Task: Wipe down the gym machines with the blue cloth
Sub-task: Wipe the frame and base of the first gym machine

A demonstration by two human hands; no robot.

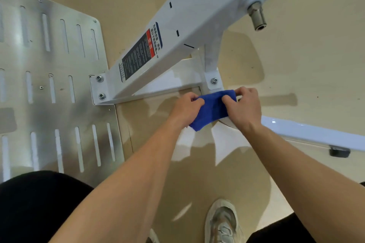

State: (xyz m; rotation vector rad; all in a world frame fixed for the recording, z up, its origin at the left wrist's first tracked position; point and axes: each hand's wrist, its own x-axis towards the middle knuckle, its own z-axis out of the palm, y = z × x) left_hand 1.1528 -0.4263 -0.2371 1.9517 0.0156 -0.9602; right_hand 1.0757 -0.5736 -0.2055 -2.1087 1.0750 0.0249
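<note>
Cloth: small folded blue terry cloth, soft, light, limp — pinch its ends.
Left hand: pinching the cloth's left end.
Right hand: pinching the right end, just below the white steel machine frame.

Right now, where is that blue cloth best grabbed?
Probably by its two ends, from above, one hand on each. The cloth is folded into a short band at the white frame, and the left hand and right hand pinch it just so.

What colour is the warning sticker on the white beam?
Mostly black with a red block and blue edge, warning sticker, seen from the head camera.
</note>
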